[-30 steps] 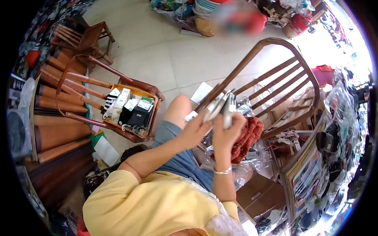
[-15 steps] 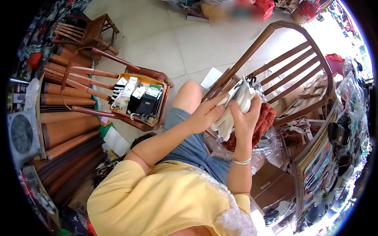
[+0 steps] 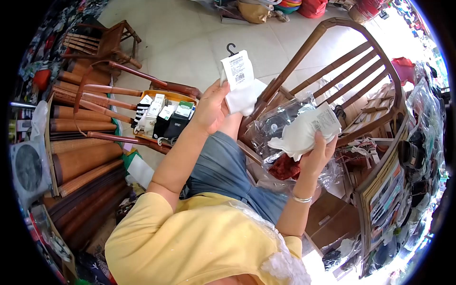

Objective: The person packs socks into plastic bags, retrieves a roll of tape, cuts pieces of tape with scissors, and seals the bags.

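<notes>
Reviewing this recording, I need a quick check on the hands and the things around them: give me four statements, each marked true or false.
1. The left hand holds a white card topped by a black hook. True.
2. The right hand is empty. False: it holds a white item with a printed label.
3. The silver bangle is on the left arm. False: it is on the right arm.
4. The orange tray rests on a chair. True.

By the left hand (image 3: 213,108), a matt white paper tag (image 3: 239,70) with a smooth black plastic-looking hook (image 3: 231,49) tops soft white folded cloth (image 3: 241,101), while by the right hand (image 3: 319,154) a matt white cloth bundle (image 3: 297,135) adjoins glossy, crinkled clear plastic film (image 3: 267,131) and fuzzy rust-red cloth (image 3: 285,168).
</notes>
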`<state>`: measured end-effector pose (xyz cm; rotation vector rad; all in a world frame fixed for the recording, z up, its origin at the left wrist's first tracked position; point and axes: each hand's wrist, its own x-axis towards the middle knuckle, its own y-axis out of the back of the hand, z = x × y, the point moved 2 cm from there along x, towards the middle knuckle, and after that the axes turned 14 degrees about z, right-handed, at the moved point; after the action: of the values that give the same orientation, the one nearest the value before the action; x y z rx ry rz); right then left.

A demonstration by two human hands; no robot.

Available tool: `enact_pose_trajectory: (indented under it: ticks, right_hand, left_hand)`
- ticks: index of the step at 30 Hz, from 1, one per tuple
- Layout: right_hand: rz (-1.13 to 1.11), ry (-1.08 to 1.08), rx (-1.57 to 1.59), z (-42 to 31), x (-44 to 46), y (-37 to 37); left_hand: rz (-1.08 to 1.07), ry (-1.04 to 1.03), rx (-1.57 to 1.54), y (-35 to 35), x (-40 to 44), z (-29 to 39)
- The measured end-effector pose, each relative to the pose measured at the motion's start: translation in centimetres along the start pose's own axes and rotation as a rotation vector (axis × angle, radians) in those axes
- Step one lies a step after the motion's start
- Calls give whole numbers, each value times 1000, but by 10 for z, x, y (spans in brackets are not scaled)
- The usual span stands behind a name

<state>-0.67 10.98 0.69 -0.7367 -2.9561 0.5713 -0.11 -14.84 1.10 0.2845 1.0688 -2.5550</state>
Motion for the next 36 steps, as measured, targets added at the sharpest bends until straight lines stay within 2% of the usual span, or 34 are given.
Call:
enact_pose_trajectory:
  ticks: [4,9,13,15,16,17,19,20,21,23,25,27,29,30,31,33,34,35,36]
  right_hand:
    - [-39,49,-69,4,-6,-3]
    - [-45,97,-127,-1,-7,-4]
    - [-29,-7,-53,-3,-4,-2]
    - [-38,-40,0,-3,-4,-2]
    - [-78,-42,-31,-3,-5,-4]
    - [-119,-45,-60,-2,-7,-7]
    - [-138,-51,-53,-4,-16,-15]
    - [-184,-55,-43,-4,-21,-20]
    - [-228,-58,-32,-4,-26,-24]
    - [-263,-28,-114,0,-36,-27]
    - [-284,44,-167,-10,-46,-37]
    - [-308,-5,-187,-8,-48,-35]
    - [-357,8,-236,-4,-50,-30]
    - [-374,45,-139,-6,-54,-34]
    - [-394,143,-210,-1,-55,-32]
    - [-320,223,-458,-8,-58,-40]
    - [-281,229,-410,-7,-56,-38]
    - [-273,169,-344,-5,-54,-34]
    - [-271,86,-317,-9,-52,-30]
  left_hand:
    - [-74,-56,47,-6,-5,-13]
    - [-95,22,-44,-5,-1,-4]
    - [-173,41,-18,4,-1,3]
    - [-385,78,-19,2,-6,1]
    - [-405,132,-48,0,-10,-3]
    - [-407,131,-48,-9,-15,-5]
    - [-271,77,187,-22,-20,-11]
    - [-248,63,403,-15,-13,-23]
    - [-250,61,404,-20,-11,-35]
    - [-348,-352,353,-45,-14,-57]
    - [-283,-297,267,-50,-24,-67]
    - [-87,-352,438,-44,-27,-77]
    - [-69,-418,453,-44,-26,-84]
    - [-26,-465,462,-42,-24,-86]
    - [14,-511,470,-42,-23,-89]
    - [-22,-450,354,-43,-23,-92]
    - [-49,-387,243,-44,-23,-92]
    - [-69,-373,241,-43,-22,-89]
    - [-178,-308,281,-43,-21,-83]
